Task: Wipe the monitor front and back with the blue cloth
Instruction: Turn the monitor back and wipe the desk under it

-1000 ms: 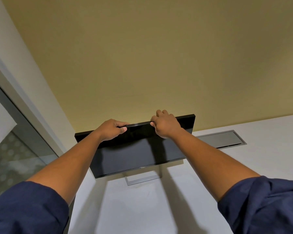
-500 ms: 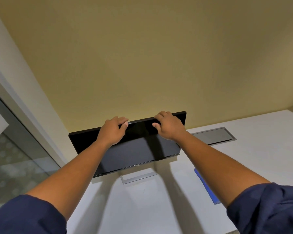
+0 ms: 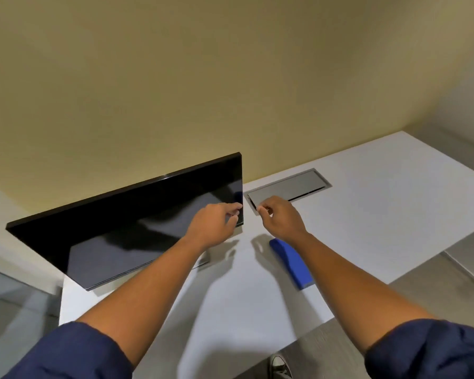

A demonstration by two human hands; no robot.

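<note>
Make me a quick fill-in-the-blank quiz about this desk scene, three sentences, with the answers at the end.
1. The folded cloth lying on the white desk is ____ in colour.
2. The monitor has a dark screen, so it looks switched ____.
3. The cloth lies partly under the person's ____ forearm, and neither the left hand nor the right hand holds it.

Answers: blue; off; right

an office: a flat black computer monitor [image 3: 126,228] stands on a plain white tabletop [image 3: 367,214] with a recessed grey metal cable hatch [image 3: 290,187] at centre, frosted glass partition [image 3: 11,310] lower left.
</note>
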